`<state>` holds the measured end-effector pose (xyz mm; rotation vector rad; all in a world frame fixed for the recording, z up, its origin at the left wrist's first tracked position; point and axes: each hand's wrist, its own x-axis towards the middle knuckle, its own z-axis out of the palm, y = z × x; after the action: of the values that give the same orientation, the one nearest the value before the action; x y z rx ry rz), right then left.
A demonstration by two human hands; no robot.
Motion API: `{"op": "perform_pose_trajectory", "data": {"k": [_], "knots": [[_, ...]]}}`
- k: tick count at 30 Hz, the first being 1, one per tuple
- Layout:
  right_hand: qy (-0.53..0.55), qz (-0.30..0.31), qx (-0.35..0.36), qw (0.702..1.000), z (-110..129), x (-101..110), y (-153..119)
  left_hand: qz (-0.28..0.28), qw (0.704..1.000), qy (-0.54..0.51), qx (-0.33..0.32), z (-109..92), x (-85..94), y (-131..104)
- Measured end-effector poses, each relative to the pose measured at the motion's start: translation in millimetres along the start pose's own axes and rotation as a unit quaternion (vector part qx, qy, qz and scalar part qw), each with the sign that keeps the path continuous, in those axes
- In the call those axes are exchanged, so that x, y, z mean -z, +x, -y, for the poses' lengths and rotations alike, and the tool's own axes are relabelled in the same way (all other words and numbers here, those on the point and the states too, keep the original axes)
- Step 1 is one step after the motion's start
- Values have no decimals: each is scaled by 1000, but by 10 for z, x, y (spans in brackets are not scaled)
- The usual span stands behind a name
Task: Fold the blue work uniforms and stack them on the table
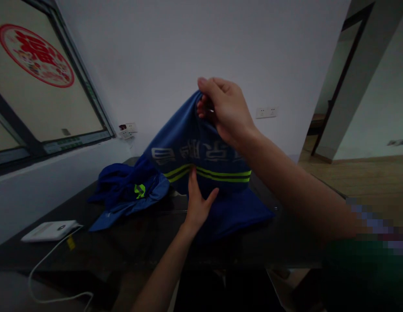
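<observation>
A blue work garment with yellow reflective stripes and pale lettering (201, 152) hangs raised above the dark table, its lower part resting on the tabletop. The lettering appears reversed. High up, my right hand (222, 104) pinches the cloth, pulling it into a peak. My left hand (199, 203) is lower down with fingers stretched upward and thumb apart, its fingertips at the striped band. More bunched blue cloth (123, 186), with a small yellow-green patch, lies to the left and seems to run into the lifted part; whether it is one piece I cannot tell.
On the dark glossy table (136, 242), a white box-like device (48, 231) sits at the left, with a white cable (42, 264) trailing off the edge. Behind are a white wall with sockets (266, 112) and a window with a red round sticker (35, 55).
</observation>
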<state>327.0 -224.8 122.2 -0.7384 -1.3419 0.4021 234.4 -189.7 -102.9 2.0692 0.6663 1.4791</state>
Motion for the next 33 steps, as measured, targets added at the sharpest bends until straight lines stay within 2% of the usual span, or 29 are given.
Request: {"op": "perform_pose_trajectory", "data": {"k": [4, 6, 8, 10, 13, 15, 17, 20, 23, 26, 28, 30, 33], "knots": [[50, 37, 74, 995, 242, -318, -118, -104, 994, -41, 6, -141, -190, 179], [47, 44, 105, 992, 288, -387, -182, -146, 987, -67, 26, -158, -235, 155], [39, 37, 124, 991, 292, -381, -209, -151, 985, -83, 34, -108, -242, 85], [25, 22, 131, 991, 256, -304, -182, -125, 988, -86, 27, -15, -211, -10], [-11, -29, 127, 991, 136, -76, -47, -84, 995, -60, 6, 101, -89, -140], [-42, -58, 126, 989, 22, 138, 78, -53, 998, -39, -18, 109, 50, -159], [-76, -78, 127, 986, -93, 381, 211, -18, 998, -14, -56, 62, 240, -72], [-115, -97, 131, 980, -206, 746, 412, -7, 991, 44, -122, -47, 595, 297], [-187, -114, 96, 971, -179, 1036, 606, -37, 977, 94, -190, -161, 961, 909], [-318, -116, 19, 941, 29, 1210, 760, -51, 958, 135, -250, -368, 1267, 1606], [-405, -94, 12, 910, 265, 1264, 831, -23, 941, 195, -275, -613, 1428, 2008], [-448, -88, 68, 887, 532, 1275, 883, 7, 922, 269, -279, -917, 1556, 2298], [-353, -121, 252, 893, 820, 1220, 919, -49, 907, 293, -300, -1313, 1656, 2521]]}}
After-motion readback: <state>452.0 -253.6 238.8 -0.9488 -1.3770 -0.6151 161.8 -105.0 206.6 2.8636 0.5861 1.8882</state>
